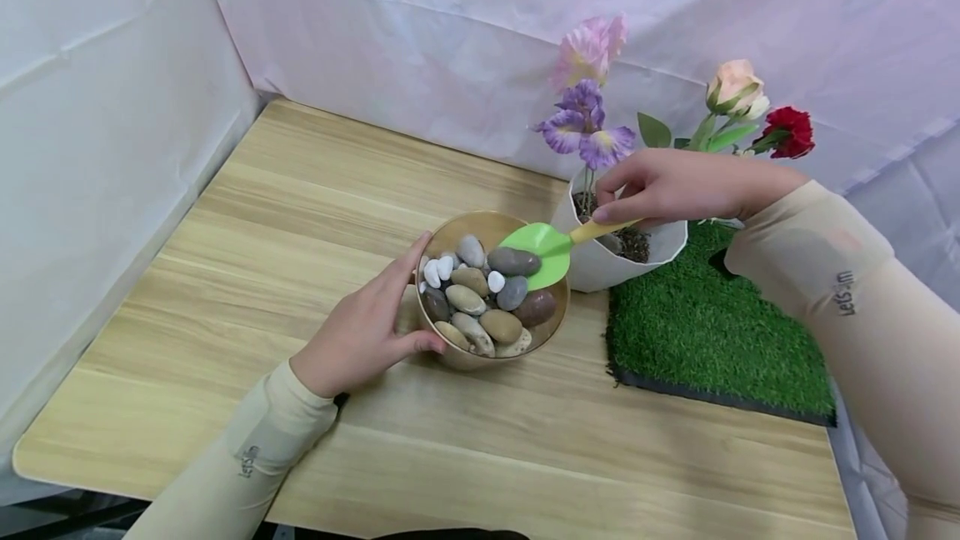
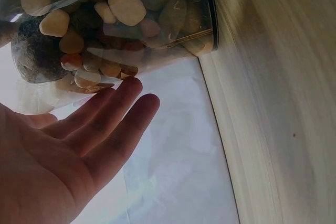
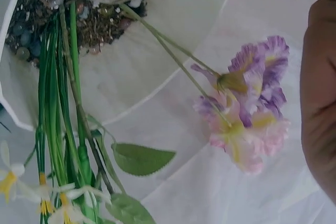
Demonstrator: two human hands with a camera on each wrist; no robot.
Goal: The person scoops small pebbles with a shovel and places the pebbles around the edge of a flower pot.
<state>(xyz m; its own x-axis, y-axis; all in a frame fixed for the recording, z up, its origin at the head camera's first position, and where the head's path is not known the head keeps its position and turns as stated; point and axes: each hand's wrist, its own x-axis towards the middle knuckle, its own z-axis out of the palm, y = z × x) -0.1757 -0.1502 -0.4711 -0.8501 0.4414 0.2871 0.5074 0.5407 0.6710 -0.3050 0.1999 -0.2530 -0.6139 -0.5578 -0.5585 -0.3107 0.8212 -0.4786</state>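
Note:
A clear bowl [image 1: 457, 363] full of grey, tan, brown and white stones [image 1: 480, 282] stands on the table. Against its left side rests my left hand [image 1: 367, 327], thumb apart from the fingers. In the left wrist view those fingers [image 2: 113, 114] are nearly straight at the bowl's wall. My right hand [image 1: 667, 186] grips the yellow handle of a toy trowel [image 1: 551, 244], its green blade reaching over the bowl's right rim. A dark grey stone [image 1: 514, 261] overlaps the blade. Below the right hand, a white pot [image 1: 592, 269] holds soil, a stone and artificial flowers.
Purple and pink irises [image 1: 581, 119], a peach rose [image 1: 733, 88] and a red carnation [image 1: 791, 132] rise from the pot area. A green turf mat [image 1: 712, 340] lies at the table's right. White cloth [image 1: 420, 48] hangs behind the wooden table [image 1: 225, 273].

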